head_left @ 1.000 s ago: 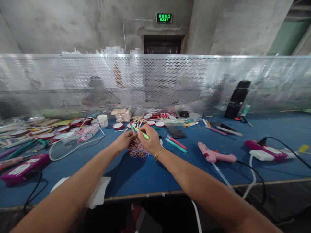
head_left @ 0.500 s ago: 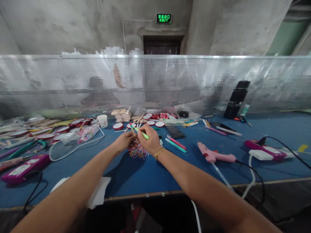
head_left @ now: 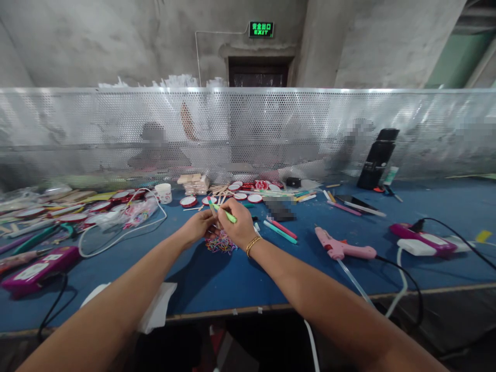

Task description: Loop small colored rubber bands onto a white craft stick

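Quietly, a person is holding a light-green marker (head_left: 230, 216) close to a thin stick (head_left: 211, 204) above the blue table (head_left: 240, 289).
The left hand (head_left: 203, 226) is pinching the stick, the right hand (head_left: 237, 219) is gripping the marker. The stick's upper end is already showing red and green; the rest seems uncoloured, but fingers are hiding some. Coloured bits (head_left: 221, 245) are lying below, a pink glue gun (head_left: 343, 248) rightward.

Glue gun (head_left: 344, 249) and bottle (head_left: 377, 159), right of frame
The pink glue gun lies on the blue counter (head_left: 248, 284), the black bottle higher up; a white cup (head_left: 163, 194) stands left of centre, an exit sign (head_left: 261, 29) glows top centre.
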`<state>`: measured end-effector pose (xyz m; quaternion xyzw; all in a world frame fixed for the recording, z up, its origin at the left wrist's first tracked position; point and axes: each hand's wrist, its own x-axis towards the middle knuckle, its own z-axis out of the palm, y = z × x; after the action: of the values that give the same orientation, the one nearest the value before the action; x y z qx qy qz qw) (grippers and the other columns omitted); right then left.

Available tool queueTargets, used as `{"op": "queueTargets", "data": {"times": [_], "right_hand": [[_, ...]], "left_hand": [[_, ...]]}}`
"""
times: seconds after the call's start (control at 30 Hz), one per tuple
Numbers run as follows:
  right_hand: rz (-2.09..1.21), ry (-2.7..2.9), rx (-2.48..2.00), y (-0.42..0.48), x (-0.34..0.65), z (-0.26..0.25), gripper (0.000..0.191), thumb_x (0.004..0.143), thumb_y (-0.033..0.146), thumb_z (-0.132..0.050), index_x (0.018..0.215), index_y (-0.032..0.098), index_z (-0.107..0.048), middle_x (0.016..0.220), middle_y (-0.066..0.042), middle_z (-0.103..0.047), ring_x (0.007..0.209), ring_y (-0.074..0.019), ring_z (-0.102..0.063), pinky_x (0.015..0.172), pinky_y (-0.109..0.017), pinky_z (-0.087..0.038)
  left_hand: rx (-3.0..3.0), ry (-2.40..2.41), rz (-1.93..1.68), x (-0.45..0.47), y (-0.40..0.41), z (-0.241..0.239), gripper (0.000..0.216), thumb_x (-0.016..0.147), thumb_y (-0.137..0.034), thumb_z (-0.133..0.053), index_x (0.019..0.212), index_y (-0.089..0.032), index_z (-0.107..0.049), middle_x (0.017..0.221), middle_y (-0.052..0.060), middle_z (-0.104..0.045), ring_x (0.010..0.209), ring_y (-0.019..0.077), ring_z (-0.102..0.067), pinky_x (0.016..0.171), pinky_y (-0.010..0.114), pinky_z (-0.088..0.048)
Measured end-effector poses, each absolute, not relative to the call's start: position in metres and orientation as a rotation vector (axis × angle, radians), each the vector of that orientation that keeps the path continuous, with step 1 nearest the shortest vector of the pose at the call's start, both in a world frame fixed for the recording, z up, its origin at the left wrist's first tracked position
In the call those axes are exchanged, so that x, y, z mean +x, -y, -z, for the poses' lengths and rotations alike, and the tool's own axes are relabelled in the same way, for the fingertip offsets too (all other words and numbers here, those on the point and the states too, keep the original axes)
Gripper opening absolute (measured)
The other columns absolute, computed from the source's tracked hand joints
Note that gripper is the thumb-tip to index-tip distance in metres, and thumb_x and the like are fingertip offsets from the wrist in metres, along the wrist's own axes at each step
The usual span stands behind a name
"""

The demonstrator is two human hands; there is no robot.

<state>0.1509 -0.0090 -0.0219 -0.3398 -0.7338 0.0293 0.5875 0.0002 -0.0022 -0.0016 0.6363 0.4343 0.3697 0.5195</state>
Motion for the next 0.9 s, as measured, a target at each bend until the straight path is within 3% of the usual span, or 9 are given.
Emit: {"op": "queueTargets", "data": {"times": [0.9], "right_hand": [[-0.089, 1.720, -0.772, 0.0105, 0.1511, 0.0218, 0.013, 0.089, 0.029, -0.046, 0.081, 0.021, -0.052, 0.079, -0.002, -0.060, 0.076, -0.0150, -0.055, 0.071, -0.026, -0.042]], "left_hand": [[1.525, -1.079, -0.888, 0.0003, 0.0051, -0.0031, 0.030, 0.075, -0.043, -0.067, 0.087, -0.016, -0.059, 0.073, 0.002, -0.062, 0.053, 0.0092, -0.057, 0.048, 0.020, -0.045]]}}
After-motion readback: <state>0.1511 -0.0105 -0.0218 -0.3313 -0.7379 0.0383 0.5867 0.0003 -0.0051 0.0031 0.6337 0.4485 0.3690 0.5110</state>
